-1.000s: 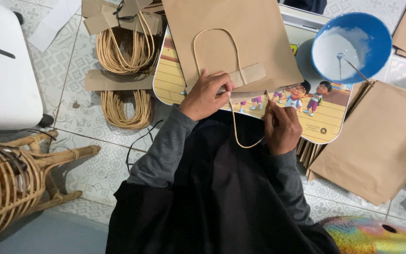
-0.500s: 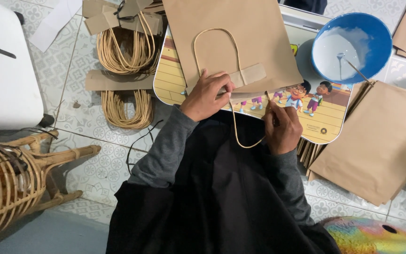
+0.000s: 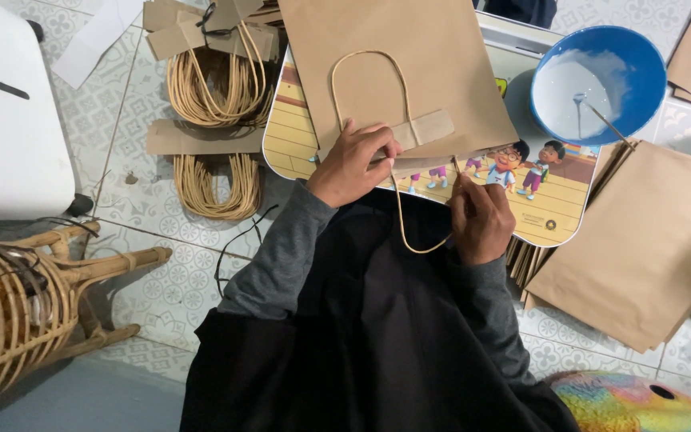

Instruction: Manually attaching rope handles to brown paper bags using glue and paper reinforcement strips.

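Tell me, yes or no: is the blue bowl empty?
No, the blue bowl holds a white liquid, and a thin stick leans out over its rim.

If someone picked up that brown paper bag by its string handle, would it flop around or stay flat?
The flat brown paper bag would probably stay fairly flat, since it lies creased and unopened on the cartoon-printed board. It likely weighs little, being thin paper. Its tan cord handle looks bendy, so it might sag. The left hand presses the bag down; the right hand pinches a loop.
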